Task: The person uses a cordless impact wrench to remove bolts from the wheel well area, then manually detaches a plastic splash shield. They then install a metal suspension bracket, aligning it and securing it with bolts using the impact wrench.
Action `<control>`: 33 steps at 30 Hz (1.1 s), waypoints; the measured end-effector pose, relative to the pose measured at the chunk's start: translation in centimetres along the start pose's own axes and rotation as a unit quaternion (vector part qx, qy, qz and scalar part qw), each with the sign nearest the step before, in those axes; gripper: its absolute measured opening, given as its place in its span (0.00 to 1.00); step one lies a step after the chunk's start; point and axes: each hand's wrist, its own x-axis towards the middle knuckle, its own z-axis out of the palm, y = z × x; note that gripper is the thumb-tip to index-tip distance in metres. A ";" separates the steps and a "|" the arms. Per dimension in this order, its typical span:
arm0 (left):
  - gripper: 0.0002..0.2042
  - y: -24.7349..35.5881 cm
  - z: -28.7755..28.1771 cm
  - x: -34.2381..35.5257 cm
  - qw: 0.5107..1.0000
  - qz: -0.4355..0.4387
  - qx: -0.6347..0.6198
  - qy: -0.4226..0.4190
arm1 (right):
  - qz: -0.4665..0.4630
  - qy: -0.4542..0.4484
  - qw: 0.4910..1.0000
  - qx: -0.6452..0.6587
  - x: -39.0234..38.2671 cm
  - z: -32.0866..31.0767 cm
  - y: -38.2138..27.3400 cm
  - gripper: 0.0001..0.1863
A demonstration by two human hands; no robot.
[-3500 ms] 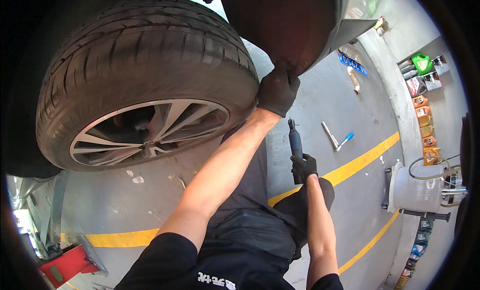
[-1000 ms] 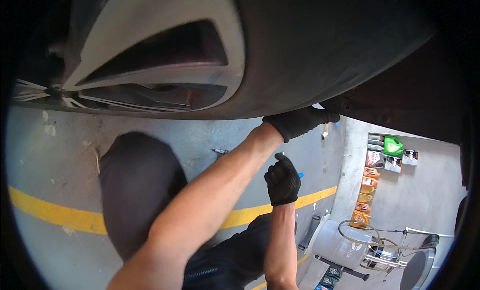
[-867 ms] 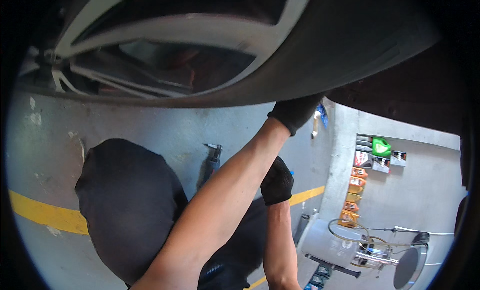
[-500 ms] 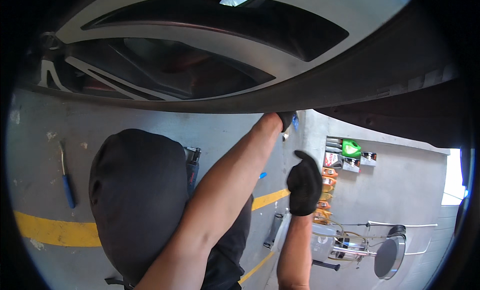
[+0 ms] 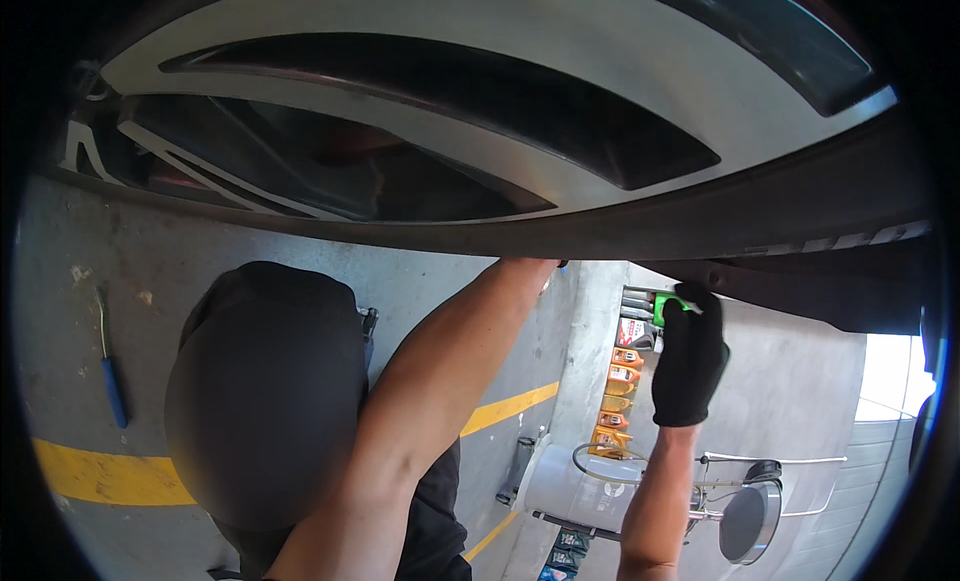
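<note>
A car wheel with a silver spoked rim (image 5: 520, 111) and black tyre (image 5: 720, 216) fills the top of the view, very close. My bare left forearm (image 5: 440, 381) reaches up to the tyre's lower edge, where my left hand (image 5: 560, 264) is almost wholly hidden behind the rubber. My right hand (image 5: 688, 366), in a black glove, is raised to the dark underside of the car (image 5: 800, 291) just right of the tyre. Its fingers are curled with the back of the glove toward me. Whether it holds anything cannot be seen.
My bent knee in black trousers (image 5: 265, 401) sits at lower left. On the grey floor lie a blue-handled tool (image 5: 115, 386) and a black tool (image 5: 517, 469), beside a yellow line (image 5: 110, 476). A grey drum with a hose (image 5: 580, 481) and shelves of orange bottles (image 5: 612, 401) stand at right.
My view has dropped from beside the wheel to right under it. My right hand has risen from waist height to the car's underside. My left hand stays up at the tyre's edge.
</note>
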 end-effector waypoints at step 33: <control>0.29 -4.5 0.9 1.9 0.844 -0.136 -0.509 -0.097 | 0.018 -0.105 0.947 0.302 -4.4 5.3 0.1 0.11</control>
